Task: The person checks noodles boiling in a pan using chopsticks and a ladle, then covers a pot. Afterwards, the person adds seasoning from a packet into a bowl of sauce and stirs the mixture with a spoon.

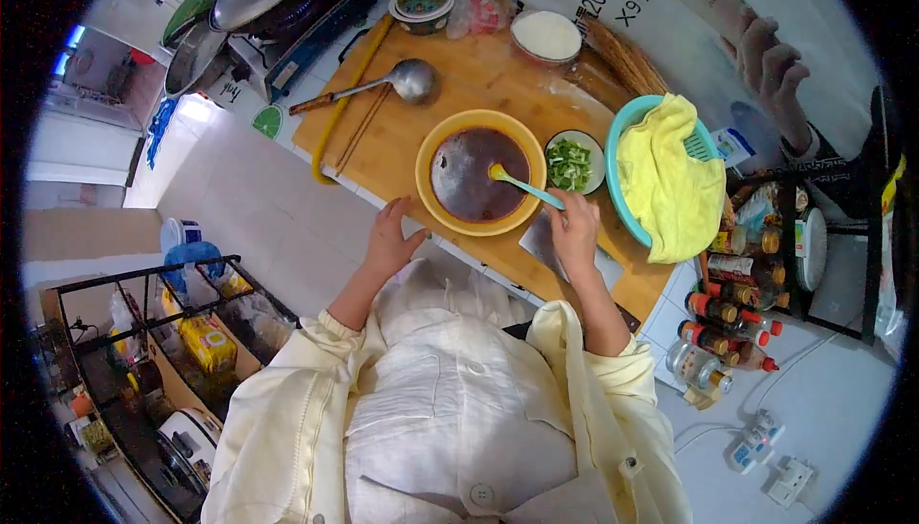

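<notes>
A yellow bowl (pixel 429 200) of dark brown liquid stands on the wooden board (pixel 383 160). My right hand (pixel 574 229) is closed on the blue handle of a spoon (pixel 525 185), whose yellow head rests at the liquid's surface. Beside the bowl on the right is a small dish of chopped green scallions (pixel 571 162). My left hand (pixel 391 237) holds nothing; its fingers are apart, near the board's front edge and left of the bowl. Below the bowl, a flat pale metal piece (pixel 546 245) lies partly under my right hand; I cannot tell its kind.
A metal ladle (pixel 412 81) and chopsticks (pixel 362 130) lie at the left. A yellow cloth (pixel 670 179) drapes over a teal basket (pixel 622 127). At the back are a bowl of white powder (pixel 546 36) and a lidded pot (pixel 421 5). Bottles (pixel 732 323) stand lower right.
</notes>
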Demonstrator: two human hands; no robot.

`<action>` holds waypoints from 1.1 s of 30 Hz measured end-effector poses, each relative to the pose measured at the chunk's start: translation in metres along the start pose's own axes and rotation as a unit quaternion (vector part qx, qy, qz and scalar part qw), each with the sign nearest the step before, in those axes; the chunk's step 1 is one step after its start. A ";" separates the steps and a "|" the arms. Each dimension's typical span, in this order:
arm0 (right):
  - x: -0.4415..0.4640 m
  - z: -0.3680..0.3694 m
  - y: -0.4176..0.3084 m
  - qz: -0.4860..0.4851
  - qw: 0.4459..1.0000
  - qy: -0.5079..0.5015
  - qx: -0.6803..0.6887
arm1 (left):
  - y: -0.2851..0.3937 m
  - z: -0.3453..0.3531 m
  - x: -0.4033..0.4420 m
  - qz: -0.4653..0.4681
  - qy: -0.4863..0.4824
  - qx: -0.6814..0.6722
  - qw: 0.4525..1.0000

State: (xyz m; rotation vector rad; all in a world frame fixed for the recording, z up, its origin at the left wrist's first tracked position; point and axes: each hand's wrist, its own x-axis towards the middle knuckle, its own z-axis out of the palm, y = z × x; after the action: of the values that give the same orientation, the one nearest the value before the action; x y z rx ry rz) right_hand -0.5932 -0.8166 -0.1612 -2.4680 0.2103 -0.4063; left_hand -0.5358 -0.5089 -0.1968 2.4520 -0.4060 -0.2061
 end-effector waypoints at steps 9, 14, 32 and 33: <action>0.000 0.002 0.002 -0.002 1.000 -0.001 -0.004 | -0.006 -0.001 -0.001 -0.018 -0.033 0.008 0.999; -0.001 0.002 0.001 0.021 1.000 -0.007 0.008 | -0.004 -0.004 -0.002 -0.014 -0.030 0.004 0.999; -0.025 0.033 -0.130 -0.017 0.983 0.007 0.184 | -0.040 -0.071 -0.024 -0.060 0.089 -0.045 0.993; -0.023 0.043 -0.141 -0.028 0.981 -0.031 0.191 | -0.051 -0.078 -0.026 -0.054 0.099 -0.060 0.992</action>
State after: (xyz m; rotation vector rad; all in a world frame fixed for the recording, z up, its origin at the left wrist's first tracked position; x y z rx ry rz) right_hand -0.5931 -0.6751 -0.1143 -2.1072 0.0302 -0.3553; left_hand -0.5290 -0.4180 -0.1659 2.3506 -0.1698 -0.0313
